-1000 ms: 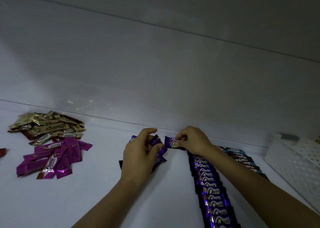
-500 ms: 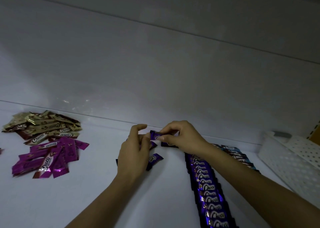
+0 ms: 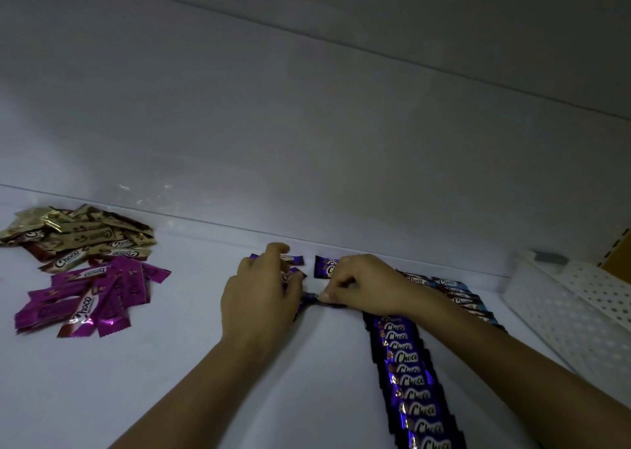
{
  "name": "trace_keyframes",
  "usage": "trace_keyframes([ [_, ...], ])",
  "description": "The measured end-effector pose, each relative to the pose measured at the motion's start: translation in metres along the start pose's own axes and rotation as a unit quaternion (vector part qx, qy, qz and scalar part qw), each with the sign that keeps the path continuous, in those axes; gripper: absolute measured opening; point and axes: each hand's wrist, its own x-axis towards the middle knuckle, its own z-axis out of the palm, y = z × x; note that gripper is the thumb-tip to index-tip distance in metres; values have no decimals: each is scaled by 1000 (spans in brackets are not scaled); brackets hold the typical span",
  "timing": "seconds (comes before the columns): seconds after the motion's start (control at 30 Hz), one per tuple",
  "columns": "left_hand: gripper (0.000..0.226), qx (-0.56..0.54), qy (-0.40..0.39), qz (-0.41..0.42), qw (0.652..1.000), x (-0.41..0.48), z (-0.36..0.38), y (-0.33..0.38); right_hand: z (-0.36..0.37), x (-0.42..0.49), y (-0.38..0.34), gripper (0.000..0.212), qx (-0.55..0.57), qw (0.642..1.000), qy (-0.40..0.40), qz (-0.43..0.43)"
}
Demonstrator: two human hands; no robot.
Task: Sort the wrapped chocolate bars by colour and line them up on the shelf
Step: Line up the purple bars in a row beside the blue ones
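Two hands met over a white shelf [image 3: 170, 397] as a person sorted wrapped chocolate bars by colour. The left hand [image 3: 263, 298] was cupped, fingers curled narrow over a small loose heap of purple bars [image 3: 296, 260] just left of centre, while the right hand [image 3: 362, 284] had come down from where it hovered half a second earlier and pinched, between thumb and fingertip, the end of one purple bar [image 3: 311, 297] at the left hand's edge; whether the left hand also gripped that bar could not be told, as the hand hid most of it. A second purple bar [image 3: 324, 267], held aloft by the right hand a moment before, lay flat on the shelf just beyond the knuckles, at the far end of the purple row [image 3: 415, 390] that ran from the right wrist toward the near edge. That placement suggested the row had just gained a bar and the next was being drawn from the heap. A dark brown and blue row [image 3: 457, 295] lay alongside to the right, partly hidden by the forearm, with a white perforated basket [image 3: 563, 315] farther right. Well apart at far left, a gold pile [image 3: 78, 233] and a magenta pile [image 3: 92, 295] sat unsorted, touching each other, so much of the job appeared to remain.
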Motion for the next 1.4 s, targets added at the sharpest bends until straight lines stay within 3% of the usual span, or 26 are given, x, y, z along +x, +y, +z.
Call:
trace_keyframes([
  [0.1,42,149,-66,46,986,-6,5,1,0,0,0,26,-30,999,-6,18],
  [0.17,50,184,-86,48,978,-7,7,-1,2,0,2,30,-24,999,-17,33],
  [0.27,51,177,-91,35,979,-6,7,-4,5,1,3,23,2,999,-22,50],
  [0.47,47,177,-89,32,980,-6,8,-3,1,6,13,23,-78,992,64,80],
  [0.7,46,184,-73,23,980,-5,6,-3,5,12,16,22,-89,988,94,83],
  [1.0,48,183,-64,18,981,-4,9,-4,9,18,22,26,-37,989,108,93],
  [1.13,56,188,-61,17,980,-4,10,-5,12,29,11,17,28,989,128,64],
  [1.23,67,148,-40,10,988,-4,7,-2,14,42,-3,26,60,993,90,43],
  [1.3,63,26,25,-30,999,1,1,2,18,53,-11,32,59,997,50,21],
  [1.4,46,-167,162,-92,968,13,-13,3,23,67,-22,36,92,995,-14,30],
])
